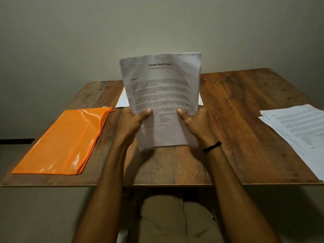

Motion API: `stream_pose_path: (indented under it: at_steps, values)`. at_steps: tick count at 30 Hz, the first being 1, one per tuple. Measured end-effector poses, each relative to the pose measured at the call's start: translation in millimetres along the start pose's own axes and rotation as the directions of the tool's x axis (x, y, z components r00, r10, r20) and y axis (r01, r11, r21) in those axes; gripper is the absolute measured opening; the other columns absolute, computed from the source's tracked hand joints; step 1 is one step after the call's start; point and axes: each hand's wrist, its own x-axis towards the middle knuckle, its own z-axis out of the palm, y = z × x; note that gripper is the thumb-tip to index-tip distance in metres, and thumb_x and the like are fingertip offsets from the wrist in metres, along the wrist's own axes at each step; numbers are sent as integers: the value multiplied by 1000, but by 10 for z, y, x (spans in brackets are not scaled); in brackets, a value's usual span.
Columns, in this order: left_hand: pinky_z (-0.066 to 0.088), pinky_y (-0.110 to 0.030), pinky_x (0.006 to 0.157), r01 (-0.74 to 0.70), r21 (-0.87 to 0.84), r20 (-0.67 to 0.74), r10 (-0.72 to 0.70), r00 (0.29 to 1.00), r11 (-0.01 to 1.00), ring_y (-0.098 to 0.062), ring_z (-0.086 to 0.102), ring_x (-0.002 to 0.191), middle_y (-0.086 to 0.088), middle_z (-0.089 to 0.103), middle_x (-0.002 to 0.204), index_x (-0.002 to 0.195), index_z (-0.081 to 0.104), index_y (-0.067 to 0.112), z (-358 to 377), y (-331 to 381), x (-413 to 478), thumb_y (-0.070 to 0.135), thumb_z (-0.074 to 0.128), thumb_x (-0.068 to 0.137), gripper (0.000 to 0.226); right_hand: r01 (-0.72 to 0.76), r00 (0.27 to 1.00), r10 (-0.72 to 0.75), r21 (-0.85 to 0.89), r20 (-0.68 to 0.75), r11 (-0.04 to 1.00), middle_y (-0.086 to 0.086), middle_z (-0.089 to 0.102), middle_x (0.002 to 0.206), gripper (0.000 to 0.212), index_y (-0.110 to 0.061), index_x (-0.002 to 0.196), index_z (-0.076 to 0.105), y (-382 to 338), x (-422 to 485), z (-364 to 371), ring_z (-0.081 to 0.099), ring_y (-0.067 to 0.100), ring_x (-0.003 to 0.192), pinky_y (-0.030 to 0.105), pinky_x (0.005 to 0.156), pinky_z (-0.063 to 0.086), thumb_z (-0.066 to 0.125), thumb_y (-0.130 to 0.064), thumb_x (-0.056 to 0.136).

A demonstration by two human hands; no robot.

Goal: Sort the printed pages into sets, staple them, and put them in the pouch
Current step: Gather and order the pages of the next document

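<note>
A set of printed pages (163,92), headed "Sample Health Report", stands upright above the middle of the wooden table (236,106). My left hand (135,120) grips its lower left edge with the thumb on the front. My right hand (194,121) grips the lower right edge the same way. An orange zip pouch (66,141) lies flat on the table's left side. Its zip edge faces the middle of the table.
A fanned stack of printed pages (298,132) lies at the table's right edge. More white sheets (121,100) lie flat behind the held set, mostly hidden. A plain wall rises just past the far edge. No stapler shows.
</note>
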Motion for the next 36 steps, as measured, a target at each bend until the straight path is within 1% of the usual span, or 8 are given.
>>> stream_pose_path:
  at_steps: [6,9,11,17,24,28,32,36]
  values:
    - [56,-44,94,320,-27,98,-316,944,947,-27,71,104,-6,75,113,124,67,7,-28,-92,210,-2,77,79,48,-187,971,154,179,184,966,2,75,112,29,-8,121,66,18,65,-154,72,21,103,35,83,60,68,-2,92]
    - [62,-44,72,493,-168,155,-471,869,854,-34,74,94,-12,75,109,123,65,7,51,-275,144,-10,67,83,43,-292,950,247,257,191,921,11,72,119,28,-1,123,65,160,69,-137,71,29,106,43,89,59,63,-1,95]
    - [61,-47,70,551,-259,194,-516,834,794,-38,73,94,-15,74,110,123,62,9,98,-373,99,-15,61,85,45,-304,950,270,278,156,911,16,71,120,29,3,126,62,256,45,-70,70,32,108,44,90,59,58,3,97]
    - [51,-60,97,579,-234,184,-549,815,781,-43,70,102,-16,73,113,127,61,5,55,-508,165,-15,65,82,49,-305,947,263,262,187,916,13,69,124,31,-1,131,58,432,36,18,67,32,113,45,94,57,51,2,101]
    - [52,-56,97,611,-238,231,-567,790,755,-41,68,107,-18,72,116,123,62,6,-11,-547,187,-16,59,88,41,-324,935,276,221,222,920,13,70,122,32,-3,132,57,461,66,23,69,31,110,45,90,58,50,1,101]
    - [51,-61,97,595,-153,242,-553,797,789,-42,69,104,-17,72,115,122,66,7,-132,-557,253,-2,70,87,36,-359,924,314,216,216,908,10,72,118,31,-6,129,60,514,69,-19,70,30,108,42,87,59,52,2,100]
    - [53,-58,95,540,-121,104,-530,842,833,-36,72,100,-12,76,108,114,69,7,-185,-523,547,19,73,91,27,-398,905,350,194,241,897,13,71,118,30,-3,128,59,602,36,-15,69,34,108,47,87,58,54,2,99]
    - [57,-54,91,404,-58,-88,-407,909,913,-25,74,94,-1,77,100,109,69,19,-165,-658,945,32,69,92,21,-407,896,356,166,267,898,13,71,118,29,-4,128,59,637,17,-3,69,34,108,50,89,57,54,0,100]
